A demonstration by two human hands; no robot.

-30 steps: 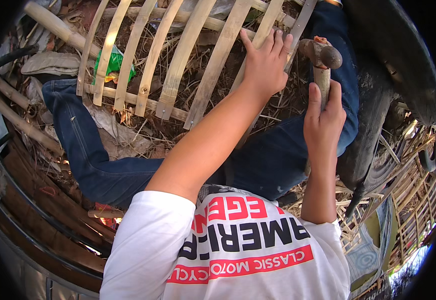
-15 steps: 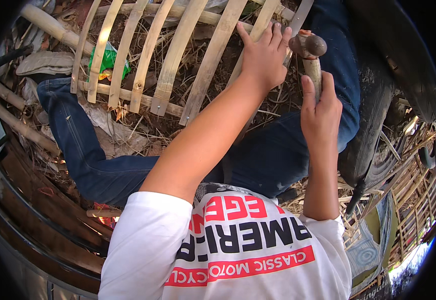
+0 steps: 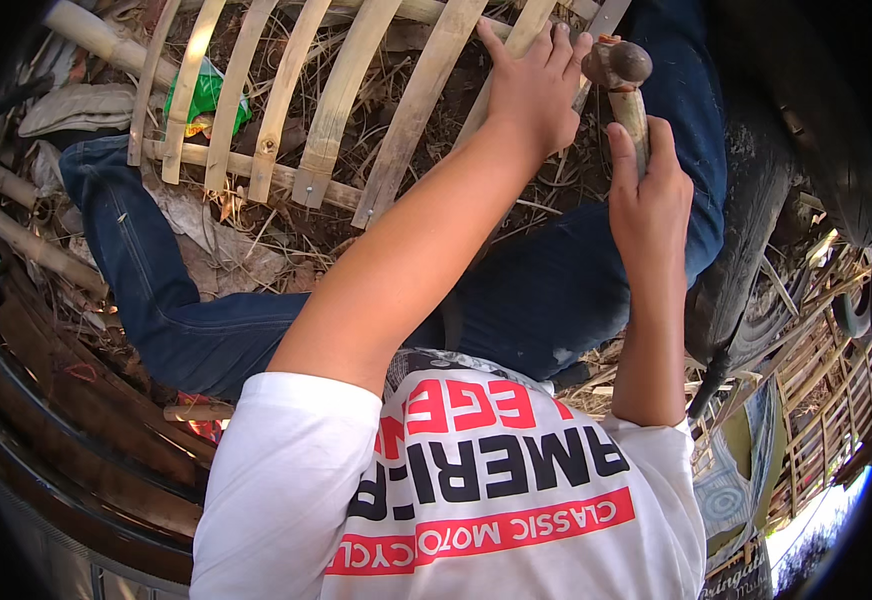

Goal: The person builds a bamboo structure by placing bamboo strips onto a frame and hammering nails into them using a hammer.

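My left hand (image 3: 534, 95) lies flat across the bamboo slats (image 3: 423, 115) at the upper middle, its fingers spread; the thumb side is partly hidden. The slats run side by side and are fixed to a round bamboo crosspiece (image 3: 286, 178), with small nail heads showing near some slat ends. To the right, my right hand (image 3: 651, 195) is closed around the handle of a hammer (image 3: 630, 120). The hammer's rounded, rusty metal head points up and stands just beside my left fingertips. Whether the head touches a slat I cannot tell.
My legs in blue jeans (image 3: 546, 290) are bent on both sides of the slats. Dry leaves, twigs and a green wrapper (image 3: 206, 98) lie under them. A bamboo pole (image 3: 106, 42) sits at the upper left, a dark tyre-like object (image 3: 751, 220) at the right, and a bamboo lattice (image 3: 826, 400) beyond.
The slats appear slightly higher and further left in the picture. Both hands keep nearly the same pose, and the hammer head remains near the left fingertips.
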